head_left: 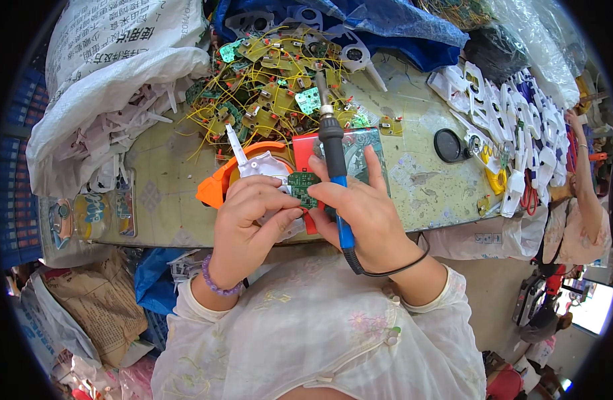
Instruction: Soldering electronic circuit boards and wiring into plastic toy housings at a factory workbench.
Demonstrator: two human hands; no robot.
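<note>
A small green circuit board (304,189) is pinched in the fingertips of my left hand (250,217), which wears a purple bead bracelet. My right hand (370,217) holds a soldering iron (332,137) with a dark grip and blue handle, its tip pointing away from me. The thumb and index finger of that hand also touch the board's right side. Under my hands sits a white plastic housing (265,165) with a long arm, partly hidden, beside an orange plastic holder (214,187). A red flat box (305,148) lies beneath the iron.
A heap of boards with yellow wires (273,80) lies beyond my hands. A white sack (120,67) of white parts stands left. White housings (520,127) are piled right, near a round black dish (448,145). Another person's arm (582,157) shows far right.
</note>
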